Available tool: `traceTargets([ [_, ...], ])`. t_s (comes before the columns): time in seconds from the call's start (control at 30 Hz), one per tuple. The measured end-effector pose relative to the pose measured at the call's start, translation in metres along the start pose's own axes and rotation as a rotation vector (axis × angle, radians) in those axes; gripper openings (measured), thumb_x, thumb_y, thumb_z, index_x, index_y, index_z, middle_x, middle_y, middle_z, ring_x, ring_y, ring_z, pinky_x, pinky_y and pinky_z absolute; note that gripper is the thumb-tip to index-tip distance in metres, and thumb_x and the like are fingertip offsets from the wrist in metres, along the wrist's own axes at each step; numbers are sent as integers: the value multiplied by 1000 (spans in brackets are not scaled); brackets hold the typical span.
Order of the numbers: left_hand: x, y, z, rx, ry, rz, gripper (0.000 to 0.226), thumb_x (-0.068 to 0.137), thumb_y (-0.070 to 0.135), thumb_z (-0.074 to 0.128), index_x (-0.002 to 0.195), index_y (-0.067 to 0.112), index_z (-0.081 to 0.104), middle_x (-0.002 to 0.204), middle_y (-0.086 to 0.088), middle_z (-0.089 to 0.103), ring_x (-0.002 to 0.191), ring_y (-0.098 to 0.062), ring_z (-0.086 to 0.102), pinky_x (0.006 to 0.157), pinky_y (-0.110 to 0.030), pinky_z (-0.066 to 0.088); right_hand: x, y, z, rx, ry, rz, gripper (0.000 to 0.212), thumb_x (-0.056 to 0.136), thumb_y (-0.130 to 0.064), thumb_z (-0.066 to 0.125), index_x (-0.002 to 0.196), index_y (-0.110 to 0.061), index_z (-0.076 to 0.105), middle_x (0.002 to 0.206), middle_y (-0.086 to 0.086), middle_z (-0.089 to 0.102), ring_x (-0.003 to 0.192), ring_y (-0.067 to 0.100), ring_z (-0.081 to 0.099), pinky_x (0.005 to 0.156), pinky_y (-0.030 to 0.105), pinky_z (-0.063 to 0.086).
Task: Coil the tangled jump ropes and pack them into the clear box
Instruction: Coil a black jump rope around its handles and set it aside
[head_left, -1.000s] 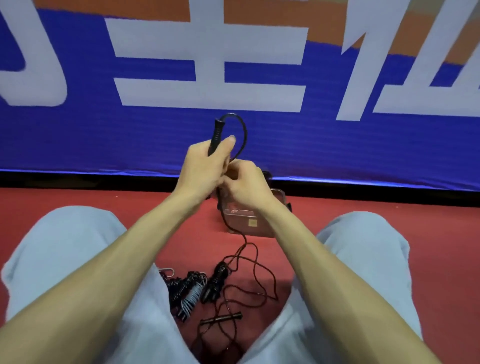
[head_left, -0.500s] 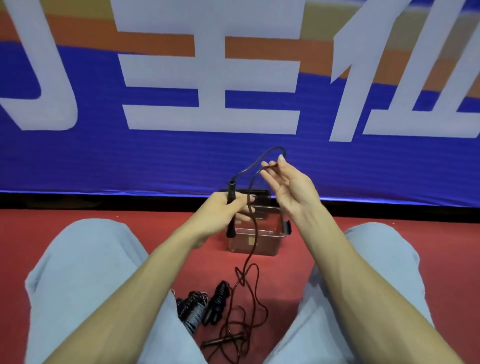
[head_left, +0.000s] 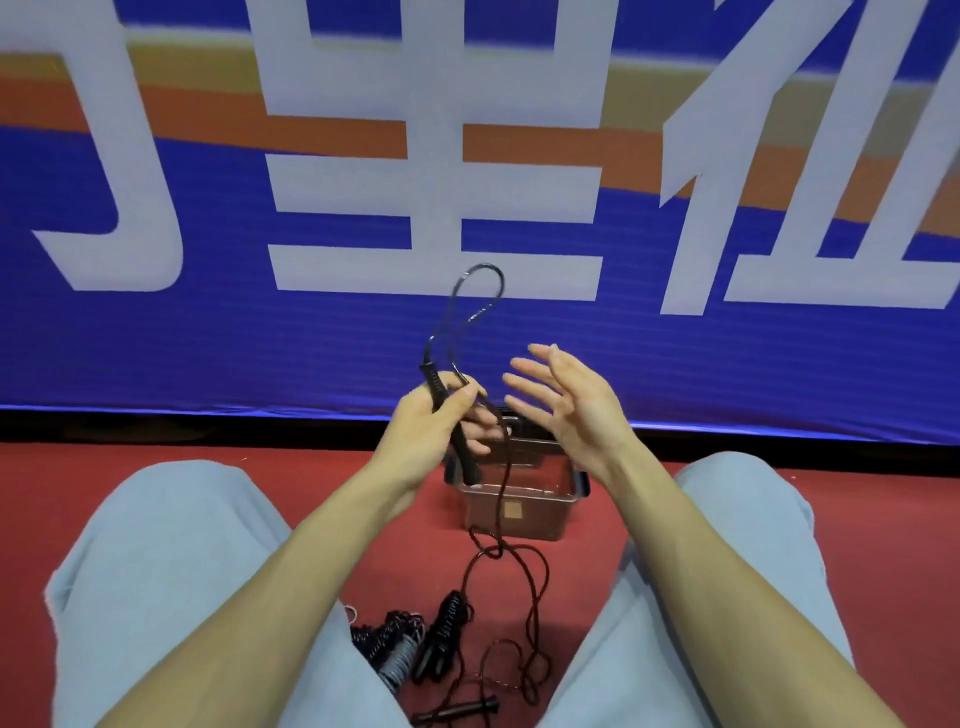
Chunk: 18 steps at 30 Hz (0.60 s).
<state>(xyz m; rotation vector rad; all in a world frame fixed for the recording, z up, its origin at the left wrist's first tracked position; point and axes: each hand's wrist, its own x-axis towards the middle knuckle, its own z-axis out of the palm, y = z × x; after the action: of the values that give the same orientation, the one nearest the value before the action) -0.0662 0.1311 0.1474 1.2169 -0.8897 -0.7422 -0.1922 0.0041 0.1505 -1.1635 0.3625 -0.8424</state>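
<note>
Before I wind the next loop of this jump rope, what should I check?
1. Left hand grips handle: ok.
2. Right hand free for the rope: ok, open and empty.
3. Loop standing above handle: ok.
4. Hanging rope untangled: not ok, crossing just in front of the clear box.
5. Room in clear box: cannot tell, partly hidden.

1. left hand (head_left: 431, 431) is left of the right hand (head_left: 571, 410), both raised above the clear box (head_left: 524, 514).
2. box sits on the floor (head_left: 260, 457) between the knees, banner (head_left: 208, 343) right behind it.
3. rope (head_left: 502, 483) hangs from the left hand, past the box, down to the floor.
4. pile of other ropes (head_left: 400, 649) lies nearer, between the legs.
</note>
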Motion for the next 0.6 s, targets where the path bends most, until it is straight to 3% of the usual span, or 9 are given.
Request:
traceTargets([
  [0.13,9,10,-11,-353,155,23,16,105,15,44,92,11,52,76,-11,69,76,-26,73,75,-35,61,-6,22,9,-466,-287,230,41,99,-40,44,121,-9,61,115,10,68,104,25,66,97,38,48],
  [0.23,14,16,-16,-578,175,19,15,105,17,42,95,10,50,80,-11,69,89,-31,73,77,-33,60,-11,40,10,-712,-479,264,19,98,-20,56,109,-6,62,89,-3,64,76,4,58,76,21,47],
  [0.3,14,18,-16,-669,172,8,14,105,18,43,97,9,50,82,-12,68,94,-34,73,79,-33,61,-13,46,13,-837,-483,193,5,95,-6,57,93,-3,60,79,-2,62,58,-5,55,60,9,42],
  [0.37,14,18,-14,-691,172,5,13,105,18,44,100,7,50,81,-12,68,93,-35,73,80,-34,61,-13,50,15,-841,-405,110,10,94,0,57,84,-4,58,80,9,64,56,-2,58,52,12,44],
  [0.43,14,17,-12,-609,189,4,15,106,17,42,104,6,50,84,-13,70,88,-32,74,74,-33,61,-12,51,15,-779,-319,80,10,93,0,58,83,-4,58,72,8,64,57,11,63,50,22,50],
  [0.5,14,14,-12,-328,209,18,16,106,17,41,104,8,54,92,-13,72,78,-26,74,59,-27,56,-12,49,15,-711,-254,56,12,93,0,58,82,-5,58,63,2,64,50,13,60,47,24,50],
  [0.6,13,3,-12,89,214,4,17,102,12,45,98,14,61,86,-7,70,52,-11,61,41,-19,35,-12,42,16,-633,-161,-10,10,92,-2,61,84,-8,61,71,9,69,44,11,53,44,22,45],
])
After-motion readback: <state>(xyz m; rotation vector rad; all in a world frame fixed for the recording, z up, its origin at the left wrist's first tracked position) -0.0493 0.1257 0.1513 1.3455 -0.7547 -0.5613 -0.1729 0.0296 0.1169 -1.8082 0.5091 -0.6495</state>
